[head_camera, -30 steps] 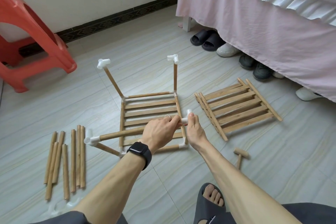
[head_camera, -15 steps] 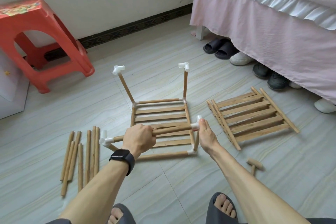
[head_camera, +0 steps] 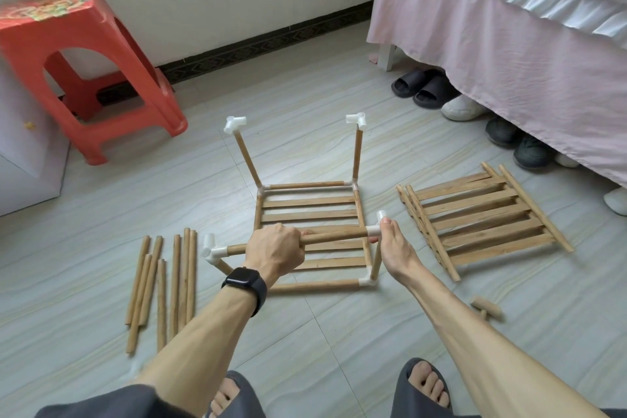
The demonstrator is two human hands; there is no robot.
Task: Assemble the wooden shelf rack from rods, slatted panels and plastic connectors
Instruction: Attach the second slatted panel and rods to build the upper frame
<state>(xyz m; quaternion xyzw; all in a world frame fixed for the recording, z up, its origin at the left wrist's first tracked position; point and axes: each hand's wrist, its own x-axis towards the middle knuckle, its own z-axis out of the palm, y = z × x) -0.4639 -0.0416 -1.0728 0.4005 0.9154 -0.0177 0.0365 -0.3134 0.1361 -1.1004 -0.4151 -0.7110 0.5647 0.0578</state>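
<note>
The partly built rack [head_camera: 307,185] stands on the floor: a slatted panel in a rod frame with four upright rods. White plastic connectors [head_camera: 234,123] cap the far uprights. My left hand [head_camera: 276,249] grips a horizontal wooden rod [head_camera: 334,235] spanning the two near uprights. My right hand [head_camera: 395,246] pinches the white connector [head_camera: 375,230] at the rod's right end, on top of the near right upright. The rod's left end sits in another connector [head_camera: 211,249].
Several loose rods [head_camera: 163,283] lie on the floor to the left. Stacked slatted panels [head_camera: 481,217] lie to the right, a small wooden mallet [head_camera: 486,308] near them. A red plastic stool [head_camera: 81,68] stands far left; a bed [head_camera: 509,30] with shoes beneath it is at right.
My left hand slid left along the rod, away from the right connector. The camera view tilted up and shifted, showing more of the stool. My right hand stays on the connector.
</note>
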